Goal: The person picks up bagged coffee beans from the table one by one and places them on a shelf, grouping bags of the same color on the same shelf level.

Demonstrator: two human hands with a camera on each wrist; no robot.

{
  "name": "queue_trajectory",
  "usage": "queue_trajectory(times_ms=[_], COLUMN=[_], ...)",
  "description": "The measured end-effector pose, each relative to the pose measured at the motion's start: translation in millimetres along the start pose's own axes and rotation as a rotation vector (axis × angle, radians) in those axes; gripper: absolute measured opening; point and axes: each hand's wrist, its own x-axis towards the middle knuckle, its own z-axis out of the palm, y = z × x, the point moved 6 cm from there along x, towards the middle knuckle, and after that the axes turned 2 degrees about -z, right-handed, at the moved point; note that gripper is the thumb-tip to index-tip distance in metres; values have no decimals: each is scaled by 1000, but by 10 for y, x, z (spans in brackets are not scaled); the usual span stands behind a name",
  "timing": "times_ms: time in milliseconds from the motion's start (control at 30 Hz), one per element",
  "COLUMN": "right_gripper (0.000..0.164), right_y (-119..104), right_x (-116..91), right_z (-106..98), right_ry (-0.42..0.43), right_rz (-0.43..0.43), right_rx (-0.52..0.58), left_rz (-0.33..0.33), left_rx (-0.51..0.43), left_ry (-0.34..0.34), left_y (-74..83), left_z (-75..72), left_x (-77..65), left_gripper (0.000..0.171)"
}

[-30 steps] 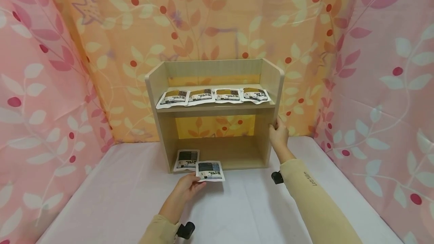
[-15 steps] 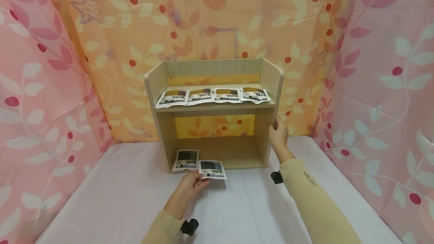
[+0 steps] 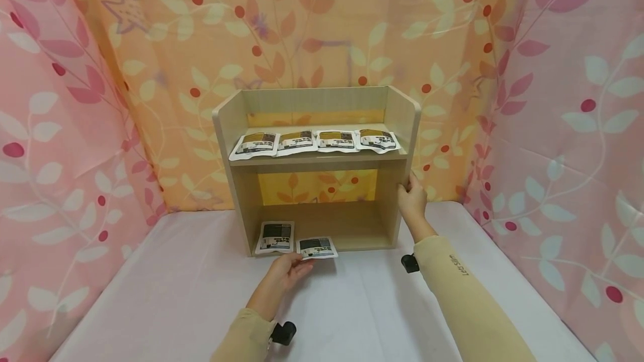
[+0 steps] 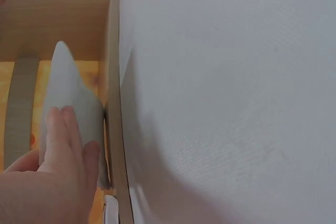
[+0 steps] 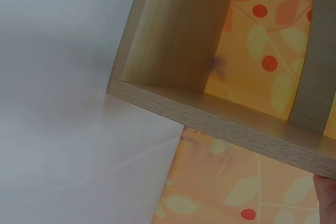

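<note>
My left hand (image 3: pixel 284 278) pinches a flat white packet (image 3: pixel 317 247) with a dark printed label, thumb on top and fingers beneath. It holds the packet at the front edge of the lower level of a small wooden shelf (image 3: pixel 322 162). In the left wrist view the packet's plain white underside (image 4: pixel 73 93) faces the camera, the fingers along it. Just left of it, a similar packet (image 3: pixel 275 237) lies on the lower level. My right hand (image 3: pixel 413 200) grips the shelf's right side panel; only a bit of that hand (image 5: pixel 326 195) shows in the right wrist view.
Several white packets with yellow and dark labels, one at the right end (image 3: pixel 377 140), lie in a row on the upper level. The shelf stands on a white-covered table (image 3: pixel 362 306). Patterned curtains (image 3: pixel 312 27) hang behind and on both sides.
My left hand has moved the packet slightly right and toward the shelf, and the packet now looks flatter in the head view. The right hand keeps its hold on the side panel.
</note>
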Motion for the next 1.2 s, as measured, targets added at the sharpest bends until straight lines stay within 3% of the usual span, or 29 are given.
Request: queue_trajectory(times_ms=[333,633,933,1100,1200], right_gripper=[36,35,31,33,33], right_y=[-14,6,-4,1,-4], right_x=[-2,6,-4,-8,-7], right_z=[-18,1,3,1,-4], right_ry=[23,21,32,31,35], right_rz=[-15,-20,-32,-33,-42], right_rx=[-10,-8,-4,-5,-11], left_rz=[37,14,26,42,14], left_rx=[-87,-279,-241,-269,-310], left_ry=[-15,-26,51,20,28], left_y=[28,-18,-76,-69,-78], left_z=[20,99,119,116,116], left_x=[82,149,206,186,212], left_gripper=[47,55,50,52,53])
